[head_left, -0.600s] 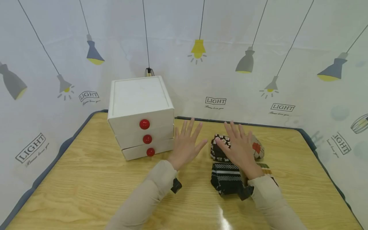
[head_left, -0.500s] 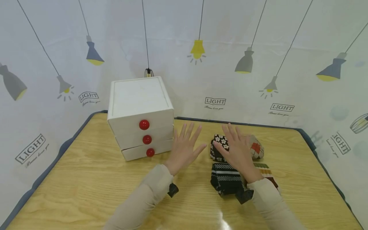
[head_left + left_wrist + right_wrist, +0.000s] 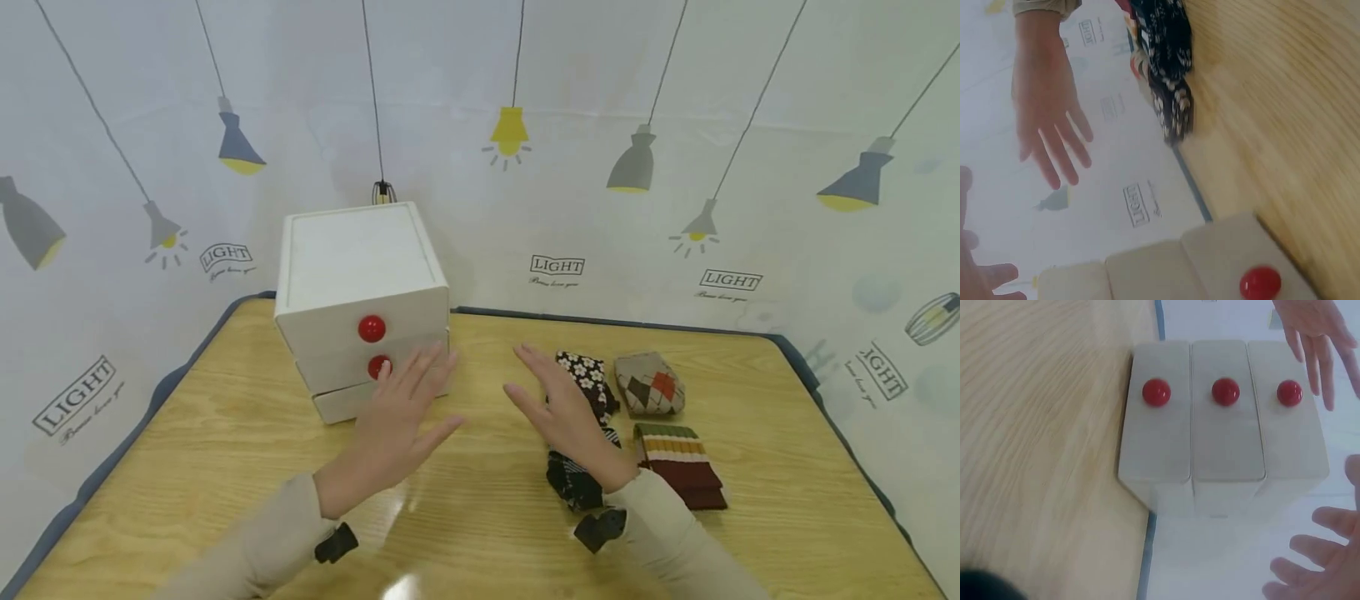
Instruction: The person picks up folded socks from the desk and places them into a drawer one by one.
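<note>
Your left hand point(image 3: 390, 433) hovers with fingers spread and straight, holding nothing; its fingertips lie in front of the lower drawers of the white drawer chest point(image 3: 360, 292), and whether they touch the fronts cannot be told. Your right hand point(image 3: 566, 417) is likewise flat and wide, empty, raised over the wooden table point(image 3: 225, 467) between the chest and the folded socks.

The chest stands at the table's rear left, close to the backdrop. It has three stacked drawers, each with a round red knob point(image 3: 1225, 391); in the head view the left hand covers the lowest knob. Judge the chest as rigid, light board: it may slide on the glossy tabletop when a drawer is pulled. Take hold by pinching a knob, which is smooth and small, and steady the top if needed.

To the right of your right hand lie four soft, light, non-fragile fabric bundles: floral socks point(image 3: 588, 379), argyle socks point(image 3: 651, 385), striped red socks point(image 3: 681, 467) and black striped socks point(image 3: 568, 483), the last partly hidden by your wrist.

The backdrop point(image 3: 675, 100) carries lamp drawings and the repeated word "LIGHT" point(image 3: 556, 266); the script beneath is too small to read.
</note>
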`<action>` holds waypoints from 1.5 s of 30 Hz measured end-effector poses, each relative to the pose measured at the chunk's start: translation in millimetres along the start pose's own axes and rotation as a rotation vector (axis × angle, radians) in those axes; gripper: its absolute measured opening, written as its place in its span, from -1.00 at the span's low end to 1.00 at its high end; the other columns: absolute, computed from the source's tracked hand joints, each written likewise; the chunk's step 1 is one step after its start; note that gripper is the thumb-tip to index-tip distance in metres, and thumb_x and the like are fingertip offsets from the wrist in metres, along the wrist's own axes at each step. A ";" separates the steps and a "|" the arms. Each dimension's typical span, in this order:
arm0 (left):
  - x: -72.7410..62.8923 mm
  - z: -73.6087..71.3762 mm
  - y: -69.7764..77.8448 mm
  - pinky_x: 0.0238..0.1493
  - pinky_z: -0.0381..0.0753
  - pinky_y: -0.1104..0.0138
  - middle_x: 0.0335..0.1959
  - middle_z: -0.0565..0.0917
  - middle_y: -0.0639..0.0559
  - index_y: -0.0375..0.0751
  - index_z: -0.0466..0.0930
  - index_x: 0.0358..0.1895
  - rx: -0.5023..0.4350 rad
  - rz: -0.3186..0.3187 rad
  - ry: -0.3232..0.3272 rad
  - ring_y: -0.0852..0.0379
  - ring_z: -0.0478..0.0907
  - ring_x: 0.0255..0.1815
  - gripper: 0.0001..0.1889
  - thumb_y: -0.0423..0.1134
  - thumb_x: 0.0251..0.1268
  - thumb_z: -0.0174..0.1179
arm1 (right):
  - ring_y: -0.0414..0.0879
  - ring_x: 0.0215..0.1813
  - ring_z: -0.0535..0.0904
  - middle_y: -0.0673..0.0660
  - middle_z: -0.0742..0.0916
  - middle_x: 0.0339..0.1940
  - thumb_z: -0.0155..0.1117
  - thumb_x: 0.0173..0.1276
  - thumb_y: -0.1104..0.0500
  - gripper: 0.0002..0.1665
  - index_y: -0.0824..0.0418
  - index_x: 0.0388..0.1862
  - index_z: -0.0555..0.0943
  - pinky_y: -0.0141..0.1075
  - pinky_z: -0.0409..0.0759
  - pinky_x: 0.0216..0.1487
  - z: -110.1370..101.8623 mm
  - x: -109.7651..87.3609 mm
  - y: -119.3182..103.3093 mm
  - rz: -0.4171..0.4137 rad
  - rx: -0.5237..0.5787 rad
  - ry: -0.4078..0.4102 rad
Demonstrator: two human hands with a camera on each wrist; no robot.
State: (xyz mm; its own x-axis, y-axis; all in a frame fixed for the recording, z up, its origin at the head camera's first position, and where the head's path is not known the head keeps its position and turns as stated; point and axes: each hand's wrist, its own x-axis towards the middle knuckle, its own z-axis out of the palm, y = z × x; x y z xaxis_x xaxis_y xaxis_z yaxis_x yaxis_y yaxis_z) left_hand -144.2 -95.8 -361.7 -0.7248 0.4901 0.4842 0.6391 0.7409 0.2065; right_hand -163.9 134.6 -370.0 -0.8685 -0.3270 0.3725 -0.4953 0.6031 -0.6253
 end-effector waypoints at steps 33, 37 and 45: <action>16.2 -135.2 -121.4 -0.19 0.58 0.02 0.20 0.13 -0.39 -0.33 0.41 0.09 -0.343 -0.477 -0.211 -0.35 0.41 -0.04 -0.50 -0.03 0.20 0.10 | -0.01 0.00 0.52 0.19 0.51 0.10 0.15 0.24 0.28 -0.51 0.26 0.17 0.39 -0.41 0.54 -0.05 72.1 105.8 -70.1 -0.046 0.607 -0.184; 16.7 -138.6 -129.3 -0.14 0.58 0.08 0.22 0.24 -0.32 -0.32 0.35 0.15 -0.459 -0.504 -0.269 -0.23 0.46 -0.04 -0.47 -0.04 0.20 0.11 | -0.02 -0.08 0.57 0.19 0.57 -0.02 0.21 0.18 0.32 -0.59 0.28 0.05 0.51 -0.46 0.57 -0.14 81.5 108.4 -76.0 -0.053 0.540 -0.082; 13.5 -140.1 -138.5 -0.06 0.54 0.14 0.25 0.21 -0.29 -0.30 0.26 0.22 -0.607 -0.551 -0.321 -0.18 0.45 -0.01 -0.43 -0.06 0.22 0.09 | -0.04 -0.25 0.60 0.21 0.58 -0.24 0.34 0.05 0.27 -0.65 0.33 -0.14 0.58 -0.50 0.59 -0.23 100.1 110.5 -82.3 -0.037 0.498 0.122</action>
State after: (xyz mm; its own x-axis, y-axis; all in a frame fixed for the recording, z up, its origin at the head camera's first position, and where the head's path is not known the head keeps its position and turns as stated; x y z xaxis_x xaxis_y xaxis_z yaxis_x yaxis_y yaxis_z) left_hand -206.5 -256.1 -264.6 -0.9495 0.3078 -0.0609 0.1377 0.5832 0.8006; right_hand -221.1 -24.0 -345.9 -0.8564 -0.2363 0.4591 -0.5007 0.1633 -0.8501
